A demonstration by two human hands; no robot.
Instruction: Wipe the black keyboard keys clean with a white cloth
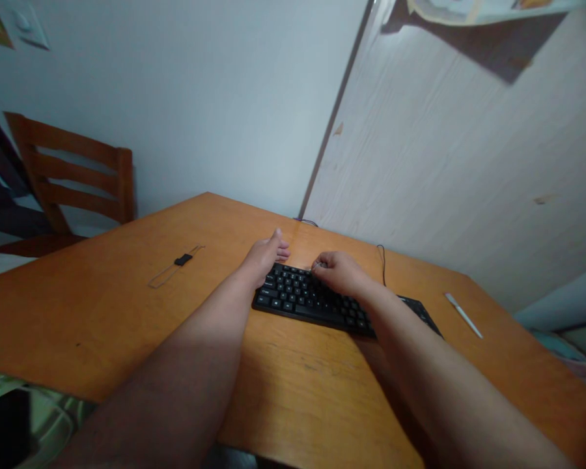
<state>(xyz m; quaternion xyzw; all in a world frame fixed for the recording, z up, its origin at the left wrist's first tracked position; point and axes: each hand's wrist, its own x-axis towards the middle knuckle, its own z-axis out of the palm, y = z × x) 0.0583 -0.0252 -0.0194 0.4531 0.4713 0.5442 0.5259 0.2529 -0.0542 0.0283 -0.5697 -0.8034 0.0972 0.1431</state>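
A black keyboard point(297, 301) lies on the wooden table in front of me. My left hand point(266, 255) rests at its upper left corner, fingers stretched out and thumb raised, gripping nothing. Over the upper middle keys is my right hand point(340, 270), its fingers pinched together. Something small and pale shows at the fingertips, too small to name. My right forearm covers part of the keyboard's right half. To the left lies a thin wire tool with a black middle grip point(183, 260) and a loop at the end. A slim white brush-like stick point(463, 316) lies on the right.
The wooden table point(293, 384) meets the wall at the back. A dark cable point(383, 264) runs behind the keyboard. A wooden chair point(78, 172) stands at the left. Below the table's front left edge are a dark object and pale green material. Fabric shows beyond the right edge.
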